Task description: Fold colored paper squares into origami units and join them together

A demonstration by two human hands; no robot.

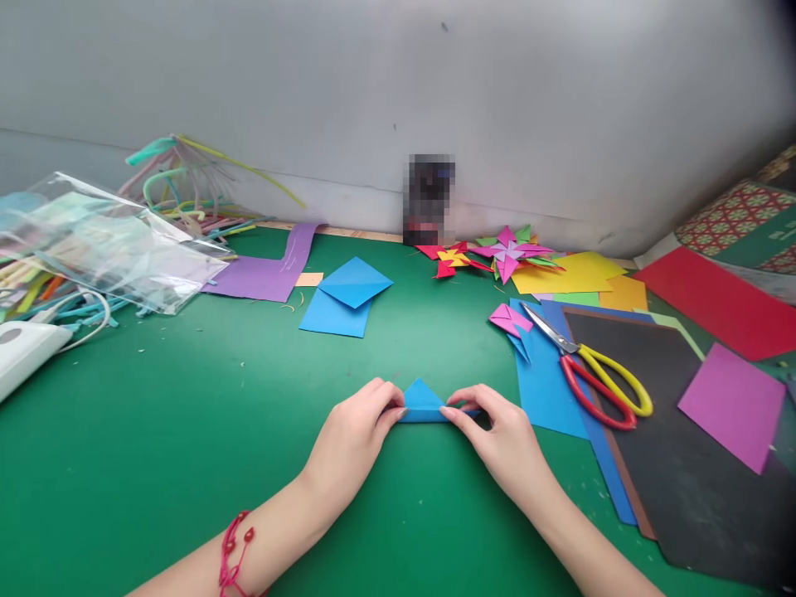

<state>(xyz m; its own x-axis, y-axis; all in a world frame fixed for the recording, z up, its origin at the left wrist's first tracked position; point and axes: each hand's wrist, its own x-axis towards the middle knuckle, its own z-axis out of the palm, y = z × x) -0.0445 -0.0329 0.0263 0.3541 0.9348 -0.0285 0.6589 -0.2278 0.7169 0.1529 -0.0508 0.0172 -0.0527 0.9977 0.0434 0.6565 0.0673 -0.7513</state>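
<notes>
A small blue sheet of paper (421, 400) is held just above or on the green table, between my two hands. It is folded, with a triangular point facing away from me and a narrow band along the near edge. My left hand (361, 419) pinches its left end between thumb and fingers. At the right end, my right hand (494, 423) pinches it the same way, and a bit of blue shows beneath those fingers. Beyond my hands lie two blue paper squares (354, 282), one overlapping the other, the upper one creased.
Right of my hands, scissors (569, 344) with red and yellow handles lie on blue and dark sheets (672, 414). Folded paper stars (507, 249) sit near the wall. At left are a clear plastic bag (124, 240), pipe cleaners (186, 191), a white device (28, 352) and purple paper (254, 278).
</notes>
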